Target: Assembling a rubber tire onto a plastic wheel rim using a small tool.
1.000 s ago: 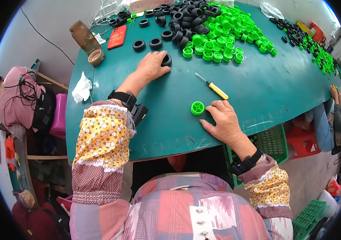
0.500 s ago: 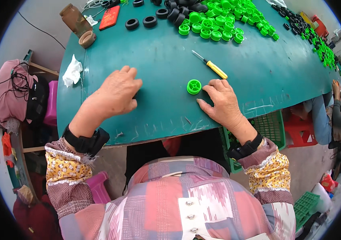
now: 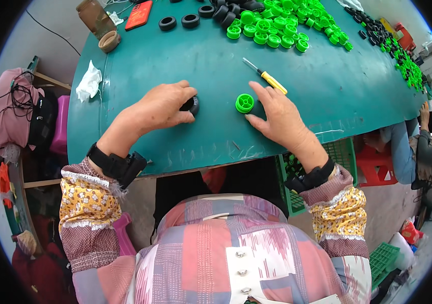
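Left hand (image 3: 163,107), fingers clamped on a black tyre (image 3: 191,105) low over the green table (image 3: 216,66). Right hand (image 3: 283,116), thumb and forefinger apart beside a green hub (image 3: 245,103) on the table, right of the tyre; contact unclear. Yellow-handled screwdriver (image 3: 273,82) just beyond.

A green table (image 3: 140,66) bears rims (image 3: 280,23), tires (image 3: 220,13), a screwdriver (image 3: 267,78).
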Available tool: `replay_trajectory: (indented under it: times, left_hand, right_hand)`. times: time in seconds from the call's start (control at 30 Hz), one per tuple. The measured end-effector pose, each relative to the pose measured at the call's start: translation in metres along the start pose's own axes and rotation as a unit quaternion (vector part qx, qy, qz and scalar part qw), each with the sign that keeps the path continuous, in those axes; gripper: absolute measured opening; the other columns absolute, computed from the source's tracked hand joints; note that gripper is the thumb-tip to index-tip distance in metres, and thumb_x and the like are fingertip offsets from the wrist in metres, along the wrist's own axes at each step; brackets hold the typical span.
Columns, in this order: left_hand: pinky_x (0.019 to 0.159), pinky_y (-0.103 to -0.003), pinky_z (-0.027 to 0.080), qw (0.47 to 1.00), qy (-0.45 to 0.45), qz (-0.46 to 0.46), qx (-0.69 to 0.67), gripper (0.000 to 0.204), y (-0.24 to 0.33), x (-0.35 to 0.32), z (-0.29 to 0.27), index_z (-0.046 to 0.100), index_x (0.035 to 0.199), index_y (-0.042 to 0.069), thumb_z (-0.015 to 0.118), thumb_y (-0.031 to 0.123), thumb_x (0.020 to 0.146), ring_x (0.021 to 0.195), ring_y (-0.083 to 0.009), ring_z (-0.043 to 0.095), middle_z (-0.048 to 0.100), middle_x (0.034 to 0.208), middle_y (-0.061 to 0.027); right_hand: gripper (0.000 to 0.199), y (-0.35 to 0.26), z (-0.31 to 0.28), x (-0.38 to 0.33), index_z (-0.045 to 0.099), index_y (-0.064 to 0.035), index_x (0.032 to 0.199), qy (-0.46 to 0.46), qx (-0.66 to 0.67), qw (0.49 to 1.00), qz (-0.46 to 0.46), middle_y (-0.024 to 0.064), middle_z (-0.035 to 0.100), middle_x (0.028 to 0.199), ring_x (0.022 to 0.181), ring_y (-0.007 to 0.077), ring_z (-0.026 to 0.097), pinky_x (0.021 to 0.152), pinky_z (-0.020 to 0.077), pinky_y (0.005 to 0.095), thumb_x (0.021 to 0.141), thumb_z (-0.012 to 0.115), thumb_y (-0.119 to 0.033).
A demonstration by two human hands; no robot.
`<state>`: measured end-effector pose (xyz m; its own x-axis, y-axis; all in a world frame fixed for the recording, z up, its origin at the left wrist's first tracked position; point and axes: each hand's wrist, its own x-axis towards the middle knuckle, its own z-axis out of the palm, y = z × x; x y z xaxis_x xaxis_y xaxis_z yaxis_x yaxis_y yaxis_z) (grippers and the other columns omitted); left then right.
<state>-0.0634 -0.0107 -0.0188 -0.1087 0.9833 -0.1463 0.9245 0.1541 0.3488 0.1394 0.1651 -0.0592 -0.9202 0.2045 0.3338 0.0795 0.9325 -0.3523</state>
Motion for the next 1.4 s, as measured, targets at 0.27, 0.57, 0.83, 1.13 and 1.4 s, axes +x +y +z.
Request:
replay_trajectory:
  times: [0.27, 0.57, 0.83, 1.13, 1.4]
  left_hand:
    - [0.077, -0.029, 0.048, 0.874, 0.114, -0.016, -0.472, 0.046, -0.002, -0.016, 0.002, 0.048, 0.120, -0.002, 0.057, 0.027, 0.084, 0.085, -0.0183, 0.059, 0.058, 0.105, -0.0143]
    - [0.075, -0.028, 0.052, 0.678, 0.084, 0.057, -0.728, 0.047, 0.012, 0.009, 0.012, 0.042, 0.125, -0.004, 0.049, 0.028, 0.090, 0.090, -0.0234, 0.062, 0.057, 0.108, -0.0139]
    - [0.076, -0.027, 0.051, 0.668, 0.072, 0.038, -0.739, 0.043, 0.016, 0.028, 0.024, 0.043, 0.125, -0.001, 0.046, 0.026, 0.091, 0.093, -0.0153, 0.058, 0.055, 0.110, -0.0092]
    - [0.077, -0.029, 0.049, 0.665, 0.064, 0.047, -0.742, 0.045, 0.026, 0.024, 0.026, 0.039, 0.129, 0.000, 0.041, 0.027, 0.092, 0.093, -0.0166, 0.058, 0.053, 0.114, -0.0090]
    - [0.074, -0.027, 0.050, 0.741, 0.081, -0.008, -0.666, 0.051, 0.042, 0.016, 0.020, 0.044, 0.122, 0.001, 0.057, 0.031, 0.084, 0.087, -0.0142, 0.057, 0.054, 0.103, -0.0075]
  right_hand:
    - [0.036, -0.010, 0.002, 0.026, 0.051, -0.0009, 0.107, -0.072, 0.139, 0.986, 0.065, 0.0109, 0.060, 0.087, 0.078, 0.0215, 0.060, 0.067, 0.0482, 0.0317, 0.075, 0.063, -0.013]
    - [0.033, -0.044, -0.021, 0.043, 0.051, 0.0011, 0.108, 0.034, 0.386, 0.919, 0.068, 0.0046, 0.060, 0.081, 0.071, 0.0071, 0.059, 0.063, 0.0481, 0.0218, 0.079, 0.063, -0.006]
    - [0.035, -0.041, -0.019, 0.036, 0.051, 0.0007, 0.109, 0.042, 0.302, 0.950, 0.072, 0.0076, 0.060, 0.082, 0.069, 0.0121, 0.061, 0.063, 0.0497, 0.0245, 0.077, 0.064, -0.004]
    - [0.039, -0.043, -0.016, 0.035, 0.051, 0.0003, 0.110, 0.107, 0.230, 0.967, 0.008, 0.0105, 0.061, 0.084, 0.068, 0.0160, 0.063, 0.061, 0.0503, 0.0259, 0.075, 0.066, -0.004]
    - [0.045, -0.044, -0.007, 0.029, 0.049, 0.0007, 0.113, 0.121, 0.167, 0.977, -0.054, 0.0152, 0.061, 0.087, 0.073, 0.0257, 0.063, 0.063, 0.0505, 0.0313, 0.073, 0.068, -0.005]
